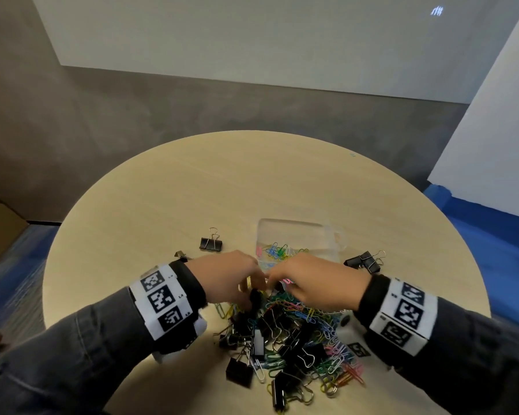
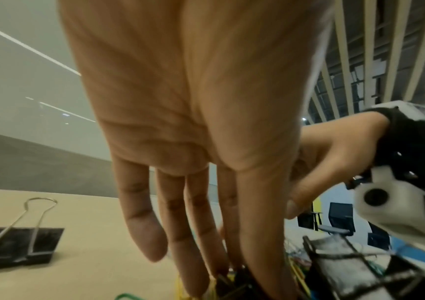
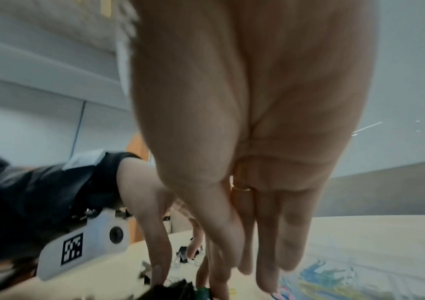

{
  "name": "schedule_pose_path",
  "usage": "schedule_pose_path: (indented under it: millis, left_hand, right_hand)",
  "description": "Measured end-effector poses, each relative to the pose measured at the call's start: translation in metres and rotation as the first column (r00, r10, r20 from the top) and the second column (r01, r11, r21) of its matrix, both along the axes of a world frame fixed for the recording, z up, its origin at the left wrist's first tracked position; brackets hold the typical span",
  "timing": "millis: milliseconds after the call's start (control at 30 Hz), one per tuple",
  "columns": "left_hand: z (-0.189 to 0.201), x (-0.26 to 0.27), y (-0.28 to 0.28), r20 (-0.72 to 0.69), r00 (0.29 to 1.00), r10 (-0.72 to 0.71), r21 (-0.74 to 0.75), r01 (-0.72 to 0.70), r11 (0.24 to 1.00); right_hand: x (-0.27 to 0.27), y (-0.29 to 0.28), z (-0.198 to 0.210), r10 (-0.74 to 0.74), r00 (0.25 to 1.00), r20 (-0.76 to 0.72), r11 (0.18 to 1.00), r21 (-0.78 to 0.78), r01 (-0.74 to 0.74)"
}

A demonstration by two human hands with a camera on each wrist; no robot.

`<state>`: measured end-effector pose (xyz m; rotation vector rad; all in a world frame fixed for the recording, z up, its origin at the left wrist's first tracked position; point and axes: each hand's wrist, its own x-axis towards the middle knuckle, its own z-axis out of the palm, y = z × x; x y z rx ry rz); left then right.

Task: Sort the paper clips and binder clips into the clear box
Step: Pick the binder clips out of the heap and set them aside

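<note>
A clear box (image 1: 292, 225) holding several coloured paper clips (image 1: 277, 250) lies on the round table just beyond my hands. A mixed pile of black binder clips and coloured paper clips (image 1: 297, 339) lies near the front edge. My left hand (image 1: 253, 290) reaches down into the pile's far end, and its thumb and fingers (image 2: 201, 263) pinch a black binder clip (image 2: 234, 281). My right hand (image 1: 277, 284) is right beside it, thumb against fingers (image 3: 221, 253), pinching at a pink paper clip (image 1: 286, 281). What its fingertips hold is mostly hidden.
A single black binder clip (image 1: 211, 244) lies left of the box, with a smaller one (image 1: 182, 255) near my left wrist. Two more binder clips (image 1: 364, 261) lie right of the box. The beige table (image 1: 192, 190) stretches far beyond.
</note>
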<state>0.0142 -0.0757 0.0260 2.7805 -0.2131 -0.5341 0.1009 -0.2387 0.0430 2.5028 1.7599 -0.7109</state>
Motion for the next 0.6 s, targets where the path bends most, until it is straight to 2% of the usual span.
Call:
schedule_pose_path:
  millis: [100, 400, 600]
  left_hand:
    - [-0.002, 0.000, -0.004, -0.001, 1.000, 0.005, -0.002, -0.005, 1.000]
    - [-0.006, -0.001, -0.006, -0.014, 1.000, -0.007, -0.069, 0.006, 0.998]
    - [-0.006, -0.001, -0.005, -0.019, 1.000, -0.010, -0.081, 0.009, 0.997]
  right_hand:
    - [0.004, 0.004, -0.011, 0.010, 0.994, 0.112, 0.999, -0.044, -0.005]
    - [0.010, 0.001, -0.015, 0.004, 0.991, 0.134, 0.998, -0.065, 0.005]
    - [0.014, -0.006, -0.014, -0.021, 0.991, 0.134, 1.000, -0.002, 0.022]
